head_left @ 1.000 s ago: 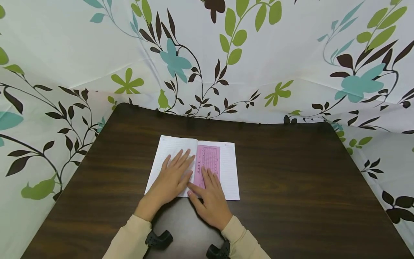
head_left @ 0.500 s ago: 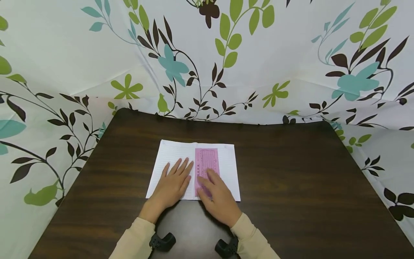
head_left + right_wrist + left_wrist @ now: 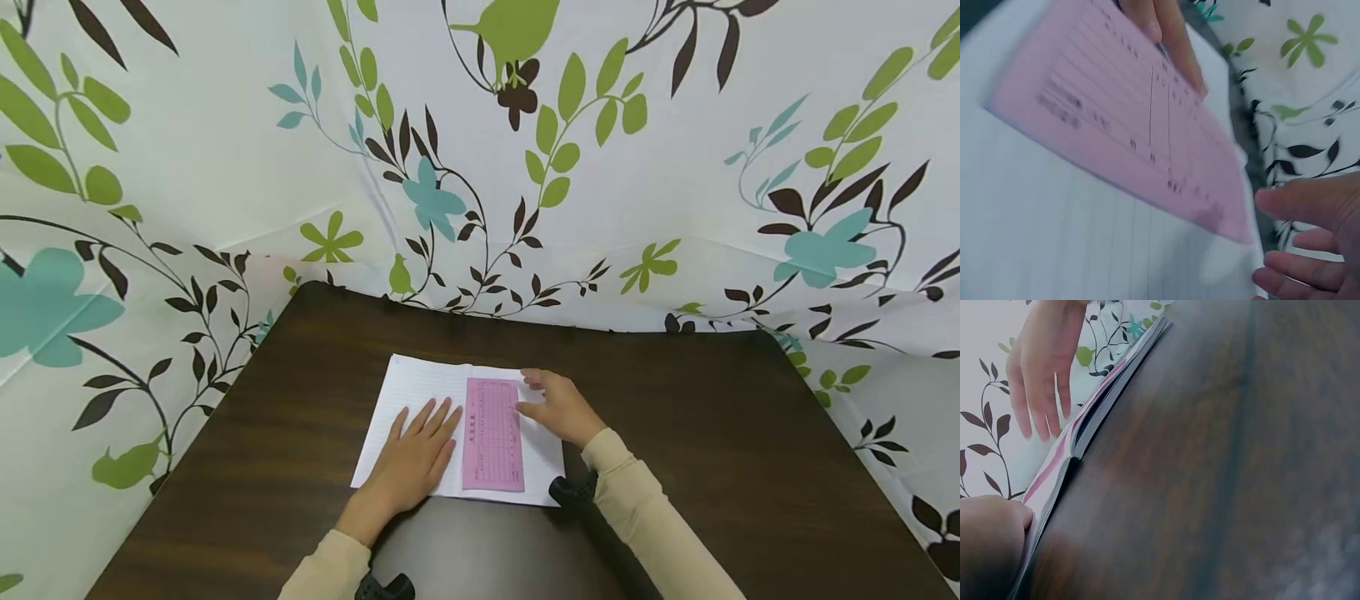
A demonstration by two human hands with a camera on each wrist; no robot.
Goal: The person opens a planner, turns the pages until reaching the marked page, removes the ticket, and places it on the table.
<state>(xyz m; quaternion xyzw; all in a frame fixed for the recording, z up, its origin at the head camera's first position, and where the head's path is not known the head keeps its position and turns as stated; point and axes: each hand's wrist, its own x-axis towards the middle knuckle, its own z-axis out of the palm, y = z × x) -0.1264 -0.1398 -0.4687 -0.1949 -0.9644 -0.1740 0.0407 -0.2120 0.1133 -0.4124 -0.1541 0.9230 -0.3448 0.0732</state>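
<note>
An open lined notebook lies on the table. A pink printed form lies on its right page along the centre fold. My left hand rests with spread fingers on the left page, its fingertips close to the fold. My right hand is over the upper right part of the notebook, thumb toward the form's right edge and fingers near the page's top corner. In the right wrist view that hand shows thumb and fingers apart, nothing between them, beside the form's corner. The left wrist view shows the notebook edge-on.
The dark wooden table extends on both sides of the notebook. Behind and around it hangs a white cloth with leaf and flower prints. A black wrist camera sits at the right cuff, over the notebook's lower right edge.
My right hand has left the pink form's lower part and moved up and right toward the notebook's top right corner, uncovering the form. My left hand stays on the left page.
</note>
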